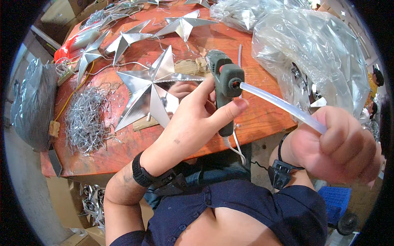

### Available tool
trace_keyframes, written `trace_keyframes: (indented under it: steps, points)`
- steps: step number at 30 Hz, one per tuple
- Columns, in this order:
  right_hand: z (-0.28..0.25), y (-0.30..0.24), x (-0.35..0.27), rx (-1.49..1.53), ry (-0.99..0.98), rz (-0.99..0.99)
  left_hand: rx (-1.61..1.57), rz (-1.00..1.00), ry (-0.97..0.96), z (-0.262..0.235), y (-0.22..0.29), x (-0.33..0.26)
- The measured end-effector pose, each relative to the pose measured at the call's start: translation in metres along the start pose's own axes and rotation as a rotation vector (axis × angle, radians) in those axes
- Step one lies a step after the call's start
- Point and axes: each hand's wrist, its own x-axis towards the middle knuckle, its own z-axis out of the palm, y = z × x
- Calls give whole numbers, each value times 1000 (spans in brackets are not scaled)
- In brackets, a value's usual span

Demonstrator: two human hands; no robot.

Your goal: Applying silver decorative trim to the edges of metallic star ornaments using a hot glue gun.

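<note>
Glue stick [283, 106] at the glue gun's [225, 92] back, by the bench's [266, 123] near edge.
Left hand [197, 117] clasps the gun; right hand's [340, 143] fingers curl round the stick: best fed straight.

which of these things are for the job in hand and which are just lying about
In use:
- glue gun, in the left hand
- glue stick, in the right hand
- probably the large silver star

Apparently lying about:
- tinsel heap
- grey bag
- blue plastic item
</note>
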Motion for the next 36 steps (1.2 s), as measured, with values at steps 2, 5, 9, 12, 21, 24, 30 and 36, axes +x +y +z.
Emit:
trace_keyframes:
  steps: [2, 5, 9, 12, 21, 24, 30, 36]
  points:
    - [1, -1, 0, -18, -15, -44, 55, -15, 6, 3, 3, 1]
    - [5, 1, 2, -40, -59, -103, 62, -54, -13, 7, 8, 2]
    - [12, 15, -3, -5, -218, -219, 154, -4, -21, 9, 7, 3]
    - [10, 17, -8, 23, -365, -264, 121, 15, 33, 11, 5, 0]
    - [11, -1, -16, -130, -300, -183, 562, 205, 165, 14, 9, 4]
    - [8, 4, -22, -260, -365, -252, 528, 194, 170, 16, 13, 5]
    - [12, -3, -22, -461, -47, -136, 690, 218, 168, 23, 0, 10]
    - [-25, 0, 0, -202, -591, 62, 741, 95, 110, 25, 0, 5]
